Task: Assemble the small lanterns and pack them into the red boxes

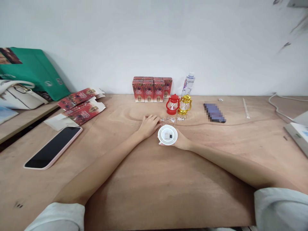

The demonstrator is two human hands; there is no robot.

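My right hand (182, 141) grips a round white lantern base (163, 140) from its right side and below. The base's underside faces up, with a small black part in its middle and a tab at its lower left edge. My left hand (150, 124) lies palm down on the table to its left, fingers stretched toward small white figures (172, 119) and thin wire handles (166, 121). Behind these stand a red lantern (171, 106) and a gold lantern (184, 106), side by side.
Red printed boxes (148, 91) stand against the wall beside a clear bottle (188, 84). At left lie opened boxes (84, 112) and a phone (54, 147). A pixelated dark object (214, 112), a thin white strip (245, 108) and a white cable (275, 107) are at right.
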